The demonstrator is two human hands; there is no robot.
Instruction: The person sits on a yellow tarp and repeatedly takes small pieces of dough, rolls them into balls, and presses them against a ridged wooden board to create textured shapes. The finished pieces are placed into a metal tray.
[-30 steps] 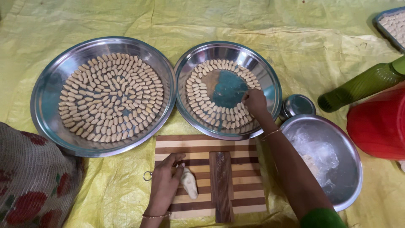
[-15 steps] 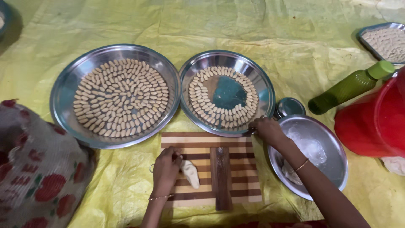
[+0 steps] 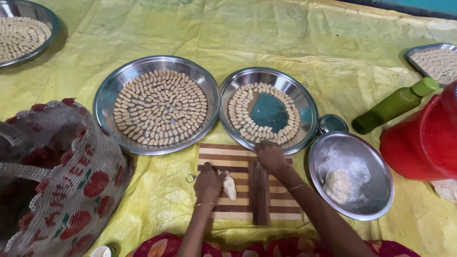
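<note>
From the head camera, your left hand (image 3: 208, 182) rests on the striped wooden board (image 3: 238, 154), fingers curled together over the near end of a small pale roll of dough (image 3: 230, 186) that lies on the board just beside the hand. Your right hand (image 3: 271, 156) sits at the far edge of the board, fingers bent down onto the dark ridged strip (image 3: 259, 195); you cannot tell whether they pinch anything. Just beyond it lies the half-filled steel plate (image 3: 269, 110) of shaped pieces, with the full plate (image 3: 157, 104) to its left. To your right a steel bowl (image 3: 351, 175) holds a lump of dough (image 3: 337, 184) in clear plastic.
</note>
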